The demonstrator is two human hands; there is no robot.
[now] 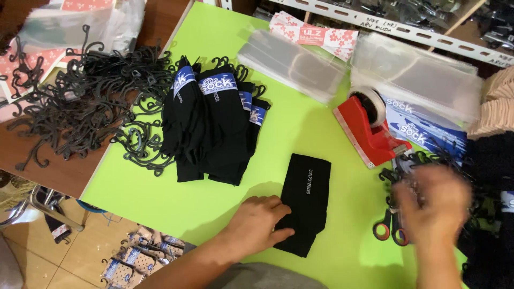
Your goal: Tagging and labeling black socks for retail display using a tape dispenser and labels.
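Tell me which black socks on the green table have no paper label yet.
The folded black sock pair lying alone under the left hand. The stacked black socks farther back all carry blue paper bands near the top.

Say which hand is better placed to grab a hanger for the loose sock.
Right. The right hand is blurred over the hangers beside the tape dispenser; the left hand rests flat on the sock.

Matt black cloth sock [306, 200], glossy green tabletop [300, 123]
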